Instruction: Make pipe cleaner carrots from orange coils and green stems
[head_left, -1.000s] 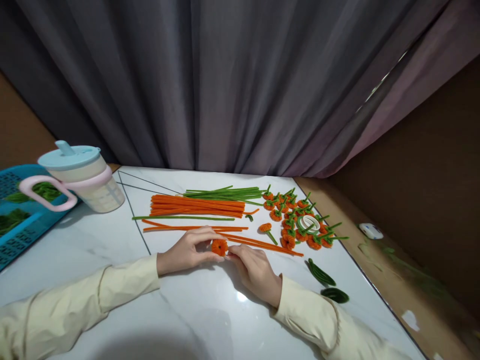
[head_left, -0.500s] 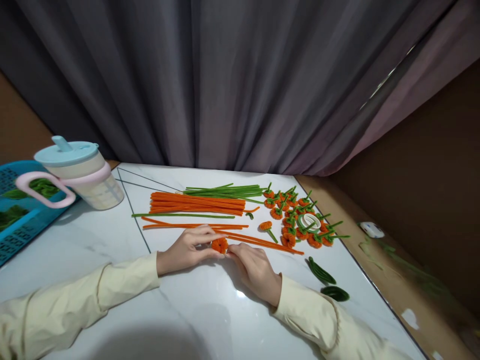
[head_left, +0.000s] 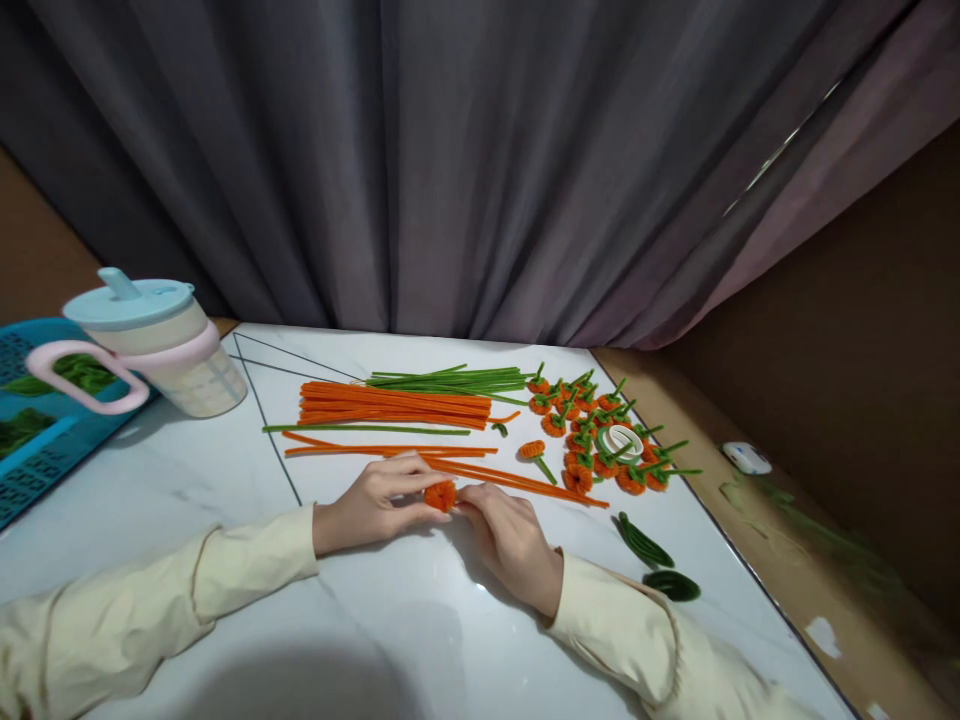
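Note:
Between my hands is a small round pumpkin shape of orange pipe cleaner (head_left: 440, 496). My left hand (head_left: 379, 498) grips it from the left, thumb below and fingers above. My right hand (head_left: 510, 538) pinches at its right edge with closed fingertips. Just beyond my hands, loose orange pipe cleaners (head_left: 517, 480) lie slantwise on the table. A bundle of orange pipe cleaners (head_left: 394, 404) and a green bundle (head_left: 450, 380) lie farther back. One orange piece with a green stem (head_left: 532, 451) rests to the right, near a short curled green bit (head_left: 499, 430).
Several orange pumpkins with green stems (head_left: 577, 473) crowd the right side around a roll of tape (head_left: 621, 442). Two dark green leaves (head_left: 671, 585) lie near the right edge. A lidded cup (head_left: 187, 365) and a blue basket (head_left: 67, 465) stand at left on the white table (head_left: 360, 640).
The orange piece has turned slightly between my fingers. Both hands stay in nearly the same place, and the view has shifted a little.

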